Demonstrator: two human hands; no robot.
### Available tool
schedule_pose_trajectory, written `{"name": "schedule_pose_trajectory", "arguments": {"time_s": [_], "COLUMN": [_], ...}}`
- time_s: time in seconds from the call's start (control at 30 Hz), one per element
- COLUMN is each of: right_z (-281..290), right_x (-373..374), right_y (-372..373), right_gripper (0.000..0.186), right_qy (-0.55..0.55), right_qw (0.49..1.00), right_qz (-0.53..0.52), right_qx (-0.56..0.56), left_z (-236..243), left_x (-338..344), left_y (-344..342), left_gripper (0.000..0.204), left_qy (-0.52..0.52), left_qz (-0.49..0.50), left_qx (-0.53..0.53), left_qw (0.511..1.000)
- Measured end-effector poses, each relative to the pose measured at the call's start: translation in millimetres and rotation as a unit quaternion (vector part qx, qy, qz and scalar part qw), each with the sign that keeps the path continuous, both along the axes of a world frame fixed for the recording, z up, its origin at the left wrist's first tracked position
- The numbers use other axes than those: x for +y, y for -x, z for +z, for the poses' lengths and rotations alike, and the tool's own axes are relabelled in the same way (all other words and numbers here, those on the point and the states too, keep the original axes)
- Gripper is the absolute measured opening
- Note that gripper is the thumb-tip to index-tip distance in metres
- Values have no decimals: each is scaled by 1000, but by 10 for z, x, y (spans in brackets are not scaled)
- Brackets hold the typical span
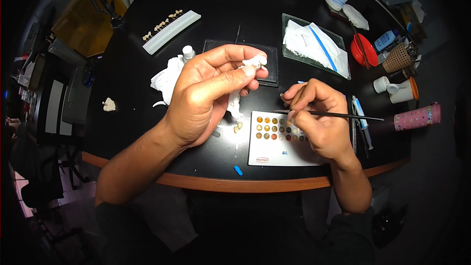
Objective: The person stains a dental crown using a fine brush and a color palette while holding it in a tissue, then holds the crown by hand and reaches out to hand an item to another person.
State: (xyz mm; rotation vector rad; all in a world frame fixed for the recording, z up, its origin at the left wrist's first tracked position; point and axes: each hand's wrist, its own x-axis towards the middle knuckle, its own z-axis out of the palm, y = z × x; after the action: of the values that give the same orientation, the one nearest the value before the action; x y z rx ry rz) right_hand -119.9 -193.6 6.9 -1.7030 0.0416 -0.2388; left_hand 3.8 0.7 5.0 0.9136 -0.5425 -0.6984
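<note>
Pinched between the thumb and fingers of my left hand [196,93] is a small white dental model piece [256,62], raised above the middle of the table; its exact shape is partly hidden by the fingers. My right hand [321,122] is closed around a thin dark-handled brush [355,116], its tip pointing left. That hand hovers over the right part of a white palette [267,156], whose rows of round wells hold yellow, brown, red and pale colours. Left of the palette lie small tooth-coloured pieces [238,127]. Crumpled white tissue [164,76] rests behind my left wrist.
A shade guide [171,32] with tooth tabs lies at the back left. Beyond my right hand are a glass slab [338,71] with white sheets, a red bowl [364,54], a syringe [363,122] and a pink bottle [417,117]. A blue cap-like piece [238,170] lies near the front edge.
</note>
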Motion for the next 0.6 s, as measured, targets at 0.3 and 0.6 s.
{"name": "schedule_pose_trajectory", "arguments": {"time_s": [0.3, 0.6], "right_z": [-148, -147], "right_x": [76, 158], "right_y": [-95, -119], "right_gripper": [13, 13], "right_qy": [230, 277], "right_qw": [961, 944], "right_qz": [41, 42], "right_qx": [-150, -173], "left_z": [-10, -5], "left_x": [9, 7], "left_y": [10, -6], "left_gripper": [31, 33], "left_qy": [-8, -32], "left_qz": [-6, 5], "left_qx": [5, -18], "left_qw": [1000, 999]}}
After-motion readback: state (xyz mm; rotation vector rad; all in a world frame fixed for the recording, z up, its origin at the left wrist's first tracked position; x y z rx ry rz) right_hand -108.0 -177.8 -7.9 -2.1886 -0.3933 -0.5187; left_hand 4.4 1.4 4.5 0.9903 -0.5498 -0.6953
